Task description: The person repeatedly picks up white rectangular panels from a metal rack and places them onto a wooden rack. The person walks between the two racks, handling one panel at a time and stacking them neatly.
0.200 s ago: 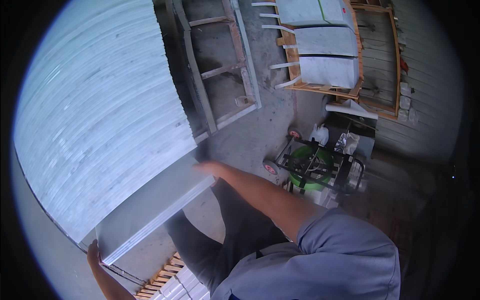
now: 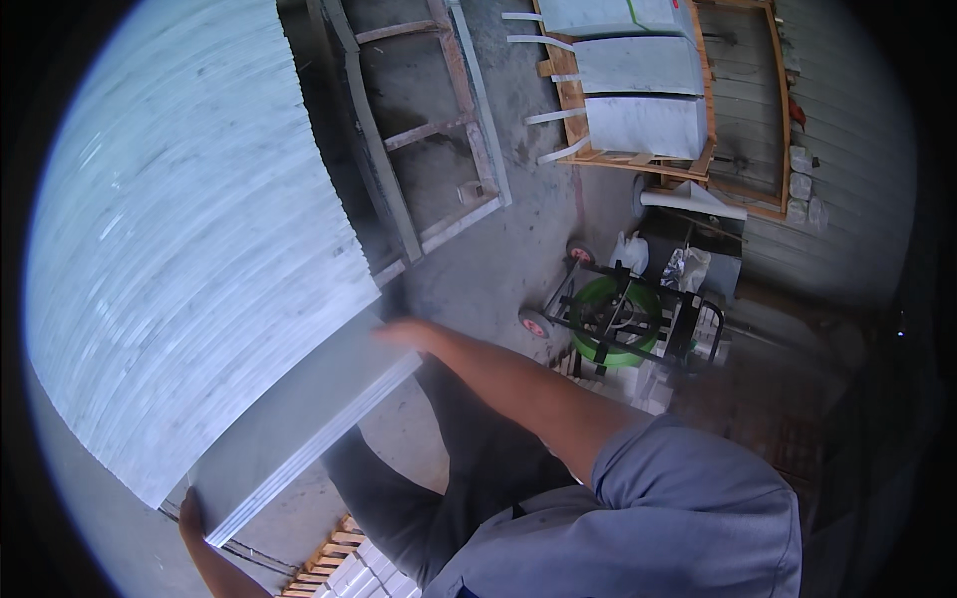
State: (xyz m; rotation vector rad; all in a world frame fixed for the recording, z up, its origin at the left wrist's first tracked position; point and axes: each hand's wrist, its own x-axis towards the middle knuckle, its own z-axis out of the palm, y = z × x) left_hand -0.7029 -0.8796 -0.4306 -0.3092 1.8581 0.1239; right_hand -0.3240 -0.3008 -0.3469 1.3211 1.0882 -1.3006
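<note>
A small stack of thin stone slabs (image 2: 289, 404), with a smooth grey face and layered white edges, lies between my two hands. My left hand (image 2: 192, 515) grips its lower left end, fingers wrapped round the corner. At the other end my right hand (image 2: 402, 336) is on the upper right corner, its fingertips over the grey face and slightly blurred. The undersides of both grips are hidden. Along its far side, the stack sits right against a long row of white marble slabs (image 2: 189, 229) packed edge to edge.
A metal frame (image 2: 404, 189) stands beyond the row. A wooden crate (image 2: 638, 164) holds white blocks at the upper right. Right of my legs are a wheeled black cart with a green reel (image 2: 608, 319) and a plastic bag (image 2: 630, 254). A wooden pallet (image 2: 334, 548) with white pieces lies below.
The view has shifted slightly, moving the background up and left. Both hands stay at the ends of the slab stack; my right fingers have slid a little further over its grey face.
</note>
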